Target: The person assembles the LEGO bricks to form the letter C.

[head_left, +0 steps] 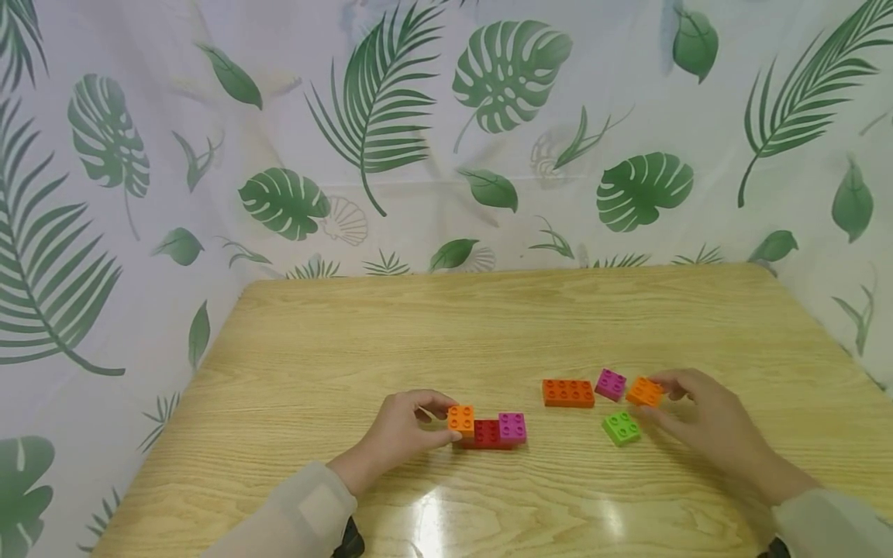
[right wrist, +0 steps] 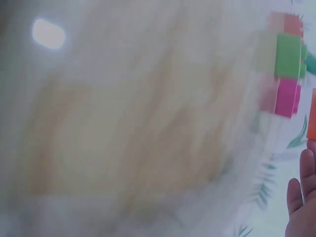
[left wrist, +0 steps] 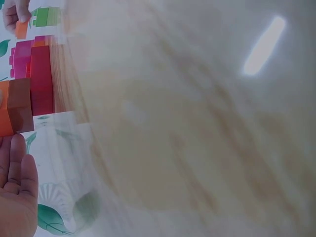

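My left hand (head_left: 408,430) pinches a small orange brick (head_left: 460,419) between thumb and fingers, at the left end of a longer red brick (head_left: 486,434). On the right end of that red brick sits a magenta brick (head_left: 512,427). In the left wrist view, the held orange brick (left wrist: 5,111) overlaps the near end of the red one (left wrist: 42,81). Over to the right, my right hand (head_left: 711,422) grips a second small orange brick (head_left: 645,391) by its right side. The right wrist view catches only an edge of this brick (right wrist: 312,118), above the fingertips.
Left of the right hand lie a lime green brick (head_left: 621,428), another magenta brick (head_left: 610,384) and a longer dark orange brick (head_left: 568,393). All are on the wooden table (head_left: 418,333). A leaf-patterned curtain (head_left: 418,232) hangs behind the table and along its sides.
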Demonstrator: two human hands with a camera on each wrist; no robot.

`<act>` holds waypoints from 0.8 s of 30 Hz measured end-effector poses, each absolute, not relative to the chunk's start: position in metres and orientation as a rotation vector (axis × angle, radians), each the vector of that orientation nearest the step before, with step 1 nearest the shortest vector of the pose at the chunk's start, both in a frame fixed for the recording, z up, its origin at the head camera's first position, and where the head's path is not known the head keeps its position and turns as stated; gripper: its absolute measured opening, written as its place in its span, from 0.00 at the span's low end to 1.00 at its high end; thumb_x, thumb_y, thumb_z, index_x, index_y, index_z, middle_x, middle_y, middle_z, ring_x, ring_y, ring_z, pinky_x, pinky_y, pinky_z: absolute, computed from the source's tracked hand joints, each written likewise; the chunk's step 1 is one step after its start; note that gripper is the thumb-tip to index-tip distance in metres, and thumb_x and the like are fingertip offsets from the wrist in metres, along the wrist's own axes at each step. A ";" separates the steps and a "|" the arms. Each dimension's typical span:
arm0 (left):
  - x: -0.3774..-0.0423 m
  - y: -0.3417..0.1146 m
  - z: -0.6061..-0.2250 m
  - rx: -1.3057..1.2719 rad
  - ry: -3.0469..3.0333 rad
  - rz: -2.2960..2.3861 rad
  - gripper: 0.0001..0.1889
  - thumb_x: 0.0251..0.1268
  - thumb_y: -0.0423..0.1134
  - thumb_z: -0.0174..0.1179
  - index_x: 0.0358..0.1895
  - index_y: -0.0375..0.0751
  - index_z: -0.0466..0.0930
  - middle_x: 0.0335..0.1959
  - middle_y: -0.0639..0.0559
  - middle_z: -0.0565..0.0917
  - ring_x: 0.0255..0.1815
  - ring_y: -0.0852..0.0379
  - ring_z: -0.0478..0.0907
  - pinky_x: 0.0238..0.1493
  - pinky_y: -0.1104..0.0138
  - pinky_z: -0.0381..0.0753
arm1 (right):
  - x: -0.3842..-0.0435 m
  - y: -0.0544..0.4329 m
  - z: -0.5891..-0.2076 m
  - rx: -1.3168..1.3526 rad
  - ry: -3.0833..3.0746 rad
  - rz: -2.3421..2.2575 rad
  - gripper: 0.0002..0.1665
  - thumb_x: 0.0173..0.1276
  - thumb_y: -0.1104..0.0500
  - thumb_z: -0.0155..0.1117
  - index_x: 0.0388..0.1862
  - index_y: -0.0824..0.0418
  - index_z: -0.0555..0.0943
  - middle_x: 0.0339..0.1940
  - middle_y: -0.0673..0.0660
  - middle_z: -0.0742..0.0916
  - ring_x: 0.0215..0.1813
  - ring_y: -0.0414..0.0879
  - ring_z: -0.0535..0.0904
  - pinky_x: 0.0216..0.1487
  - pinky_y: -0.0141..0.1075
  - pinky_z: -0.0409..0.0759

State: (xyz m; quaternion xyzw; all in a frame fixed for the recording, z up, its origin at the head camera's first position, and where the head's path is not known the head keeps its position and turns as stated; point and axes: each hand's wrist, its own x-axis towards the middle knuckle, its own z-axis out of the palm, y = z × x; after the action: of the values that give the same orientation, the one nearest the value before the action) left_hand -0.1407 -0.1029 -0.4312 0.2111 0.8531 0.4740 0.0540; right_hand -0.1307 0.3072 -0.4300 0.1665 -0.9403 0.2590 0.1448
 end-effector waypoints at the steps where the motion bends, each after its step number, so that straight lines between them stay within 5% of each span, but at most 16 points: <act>1: -0.141 -0.103 -0.431 0.641 2.590 1.441 0.16 0.52 0.38 0.72 0.45 0.42 0.84 0.40 0.55 0.84 0.40 0.56 0.79 0.42 0.66 0.79 | -0.131 0.303 -0.429 0.496 -2.685 0.746 0.25 0.54 0.56 0.76 0.49 0.63 0.80 0.38 0.52 0.82 0.39 0.45 0.74 0.40 0.40 0.74; 9: -0.141 -0.103 -0.431 0.637 2.582 1.448 0.16 0.52 0.38 0.72 0.45 0.41 0.84 0.40 0.55 0.84 0.40 0.56 0.79 0.42 0.66 0.79 | -0.138 0.263 -0.428 0.598 -2.631 0.813 0.25 0.52 0.57 0.77 0.50 0.60 0.80 0.37 0.48 0.80 0.37 0.43 0.74 0.34 0.41 0.77; 24: -0.141 -0.104 -0.431 0.658 2.580 1.448 0.16 0.52 0.39 0.73 0.45 0.42 0.84 0.39 0.56 0.84 0.40 0.55 0.79 0.42 0.66 0.80 | -0.147 0.186 -0.436 0.917 -2.436 1.053 0.26 0.48 0.64 0.78 0.48 0.58 0.81 0.41 0.46 0.81 0.39 0.45 0.77 0.37 0.39 0.80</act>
State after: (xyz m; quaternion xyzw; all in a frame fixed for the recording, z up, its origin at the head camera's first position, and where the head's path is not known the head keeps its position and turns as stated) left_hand -0.1412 -0.1042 -0.4313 0.2168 0.8500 0.4769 0.0553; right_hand -0.1466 0.1856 -0.4363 0.3219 -0.8556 0.3699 0.1661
